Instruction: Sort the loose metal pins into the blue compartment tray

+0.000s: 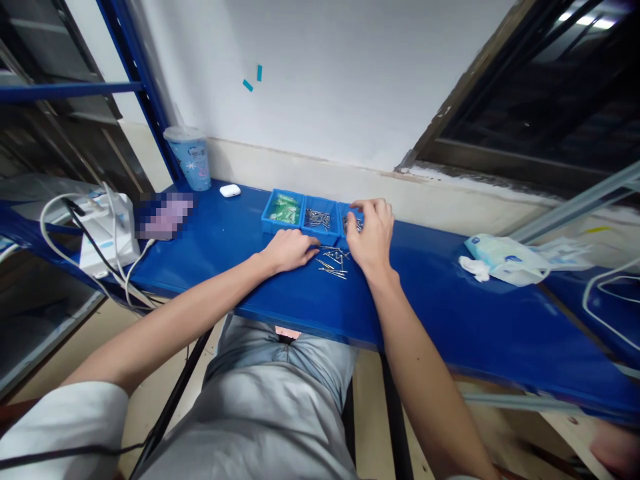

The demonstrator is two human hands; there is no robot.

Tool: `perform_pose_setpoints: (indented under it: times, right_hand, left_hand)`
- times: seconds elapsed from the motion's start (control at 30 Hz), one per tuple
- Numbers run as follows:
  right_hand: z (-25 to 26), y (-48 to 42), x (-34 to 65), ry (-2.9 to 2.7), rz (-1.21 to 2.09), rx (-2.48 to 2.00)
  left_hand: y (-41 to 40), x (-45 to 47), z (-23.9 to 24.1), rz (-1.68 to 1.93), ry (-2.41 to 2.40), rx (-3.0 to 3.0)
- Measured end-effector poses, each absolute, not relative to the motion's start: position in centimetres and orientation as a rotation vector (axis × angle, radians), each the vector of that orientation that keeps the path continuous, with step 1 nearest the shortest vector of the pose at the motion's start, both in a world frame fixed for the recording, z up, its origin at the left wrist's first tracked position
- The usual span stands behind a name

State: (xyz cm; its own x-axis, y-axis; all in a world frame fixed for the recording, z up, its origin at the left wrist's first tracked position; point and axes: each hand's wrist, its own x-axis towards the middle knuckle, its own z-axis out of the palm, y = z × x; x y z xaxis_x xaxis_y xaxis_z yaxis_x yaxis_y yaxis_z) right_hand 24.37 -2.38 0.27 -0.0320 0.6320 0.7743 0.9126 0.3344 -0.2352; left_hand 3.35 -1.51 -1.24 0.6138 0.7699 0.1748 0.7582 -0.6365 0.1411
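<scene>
Three small blue bins stand in a row on the blue bench [450,313]. The left bin [283,211] holds green parts, the middle bin [320,220] holds metal screws. My right hand [371,233] covers the right bin [347,220], fingers curled over its contents; what they grip is hidden. My left hand [289,251] rests on the bench beside a loose pile of screws [334,261], fingers drawn together at the pile's edge.
A plastic cup [191,156] and a white earbud case [230,191] stand at the back left. A white device with cables [103,230] sits at the left end. Crumpled plastic bags [510,259] lie to the right. A wall runs behind the bench.
</scene>
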Motion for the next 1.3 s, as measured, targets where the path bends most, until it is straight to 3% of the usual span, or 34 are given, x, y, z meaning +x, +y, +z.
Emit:
perform_pose_setpoints:
  times: [0.5,0.93,1.3]
  right_hand:
    - [1.3,-3.2,24.0,-1.884,-0.237,-1.291]
    - [1.0,-3.6,23.3,-2.172,0.068,-1.114]
    - [0.9,-3.9,22.4,-2.129,0.077,-1.060]
  left_hand:
    - [-2.0,3.4,-1.2,0.366,1.330,2.759]
    - [-1.7,1.5,-0.6,0.965,1.232,2.546]
    - [-1.1,0.7,-0.6,0.994,0.965,2.565]
